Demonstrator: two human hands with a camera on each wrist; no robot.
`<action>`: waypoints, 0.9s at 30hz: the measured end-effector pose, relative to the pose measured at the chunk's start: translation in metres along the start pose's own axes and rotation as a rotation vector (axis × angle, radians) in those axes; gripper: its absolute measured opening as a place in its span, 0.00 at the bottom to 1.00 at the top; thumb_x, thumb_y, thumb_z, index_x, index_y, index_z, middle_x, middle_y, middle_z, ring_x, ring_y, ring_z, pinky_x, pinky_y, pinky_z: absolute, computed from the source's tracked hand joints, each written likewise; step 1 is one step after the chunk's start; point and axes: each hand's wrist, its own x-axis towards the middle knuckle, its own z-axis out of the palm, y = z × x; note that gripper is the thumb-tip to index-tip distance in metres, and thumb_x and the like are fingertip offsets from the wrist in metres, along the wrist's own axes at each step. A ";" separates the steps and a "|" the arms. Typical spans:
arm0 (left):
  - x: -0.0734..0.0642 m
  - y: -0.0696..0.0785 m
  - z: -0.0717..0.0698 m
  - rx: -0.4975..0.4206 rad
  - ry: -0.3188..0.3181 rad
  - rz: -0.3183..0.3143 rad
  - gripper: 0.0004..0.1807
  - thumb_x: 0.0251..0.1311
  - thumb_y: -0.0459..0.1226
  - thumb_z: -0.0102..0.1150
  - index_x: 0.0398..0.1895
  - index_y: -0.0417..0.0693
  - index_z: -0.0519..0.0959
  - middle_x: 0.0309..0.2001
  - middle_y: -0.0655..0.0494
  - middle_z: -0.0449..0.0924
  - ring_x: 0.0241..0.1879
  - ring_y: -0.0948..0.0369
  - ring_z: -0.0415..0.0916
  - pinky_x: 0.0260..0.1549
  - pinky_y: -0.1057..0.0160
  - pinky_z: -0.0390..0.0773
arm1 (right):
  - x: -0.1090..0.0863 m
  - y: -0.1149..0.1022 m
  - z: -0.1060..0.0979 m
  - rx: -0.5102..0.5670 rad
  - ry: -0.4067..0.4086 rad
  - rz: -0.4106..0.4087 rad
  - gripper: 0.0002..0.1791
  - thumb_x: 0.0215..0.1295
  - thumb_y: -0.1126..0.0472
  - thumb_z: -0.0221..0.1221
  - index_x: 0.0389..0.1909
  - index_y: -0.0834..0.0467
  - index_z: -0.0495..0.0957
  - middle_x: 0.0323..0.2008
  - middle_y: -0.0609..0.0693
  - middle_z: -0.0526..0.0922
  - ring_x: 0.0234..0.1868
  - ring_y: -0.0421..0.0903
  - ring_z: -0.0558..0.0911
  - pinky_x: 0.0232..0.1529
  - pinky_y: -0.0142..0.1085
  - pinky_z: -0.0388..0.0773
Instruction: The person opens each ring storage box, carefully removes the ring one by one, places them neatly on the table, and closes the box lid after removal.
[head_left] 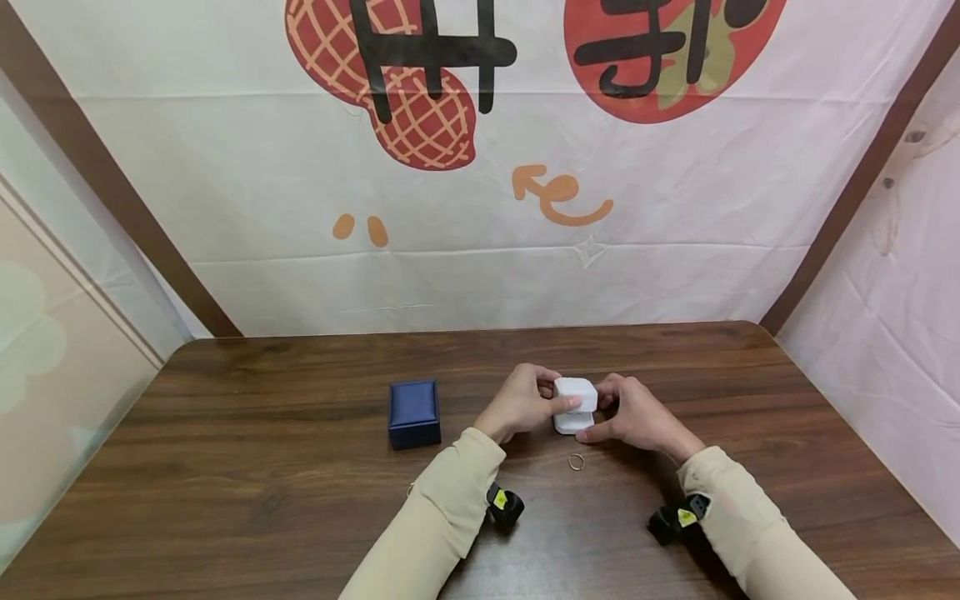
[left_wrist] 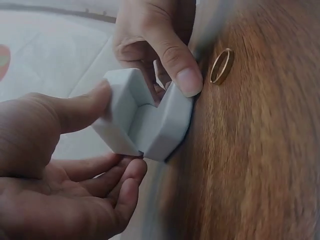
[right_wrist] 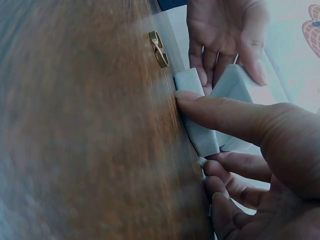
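A small white ring box [head_left: 577, 388] stands on the table with its lid partly raised. My left hand [head_left: 521, 403] grips the lid from the left, thumb on its front and fingers behind. From the right, my right hand [head_left: 642, 417] holds the base [left_wrist: 172, 120], its thumb pressing the front edge near the tabletop. The left wrist view shows the gap between lid and base, with a pale interior. A thin gold ring [head_left: 576, 462] lies on the wood just in front of the box, touched by neither hand.
A closed dark blue box [head_left: 414, 414] sits on the wooden table [head_left: 262, 475], left of my left hand. A tiny gold-coloured edge [head_left: 409, 490] shows beside the left sleeve, mostly hidden. Behind the table hangs a printed white cloth [head_left: 480, 292].
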 end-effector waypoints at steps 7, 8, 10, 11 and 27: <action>-0.006 0.004 0.000 0.290 -0.014 0.096 0.24 0.57 0.35 0.75 0.53 0.32 0.80 0.40 0.48 0.83 0.41 0.55 0.81 0.41 0.62 0.78 | 0.000 0.000 0.000 0.000 -0.011 -0.030 0.21 0.45 0.56 0.81 0.39 0.57 0.86 0.34 0.50 0.77 0.36 0.47 0.74 0.37 0.38 0.70; -0.007 0.004 0.001 0.325 -0.014 0.115 0.23 0.56 0.35 0.75 0.52 0.33 0.80 0.40 0.48 0.83 0.41 0.55 0.80 0.41 0.62 0.77 | 0.000 -0.001 0.000 -0.001 -0.013 -0.032 0.21 0.46 0.56 0.81 0.40 0.58 0.86 0.34 0.50 0.77 0.36 0.47 0.74 0.37 0.38 0.70; -0.009 0.004 0.001 0.371 -0.017 0.154 0.22 0.56 0.35 0.76 0.50 0.33 0.81 0.40 0.48 0.83 0.41 0.54 0.80 0.39 0.63 0.77 | 0.000 -0.001 -0.001 -0.005 -0.016 -0.036 0.22 0.46 0.56 0.81 0.41 0.58 0.86 0.35 0.50 0.77 0.36 0.47 0.74 0.36 0.38 0.70; -0.009 0.004 0.002 0.391 -0.014 0.172 0.21 0.55 0.35 0.76 0.50 0.33 0.81 0.39 0.49 0.83 0.40 0.54 0.80 0.38 0.63 0.76 | 0.000 -0.002 -0.001 -0.008 -0.018 -0.038 0.22 0.46 0.56 0.81 0.42 0.59 0.86 0.35 0.50 0.76 0.36 0.47 0.75 0.37 0.38 0.70; -0.015 0.003 0.004 0.521 0.018 0.209 0.26 0.54 0.37 0.78 0.54 0.35 0.79 0.50 0.45 0.82 0.50 0.50 0.75 0.51 0.54 0.73 | 0.001 0.000 -0.001 -0.025 -0.019 -0.064 0.24 0.45 0.55 0.81 0.44 0.59 0.86 0.34 0.49 0.75 0.35 0.46 0.73 0.36 0.37 0.69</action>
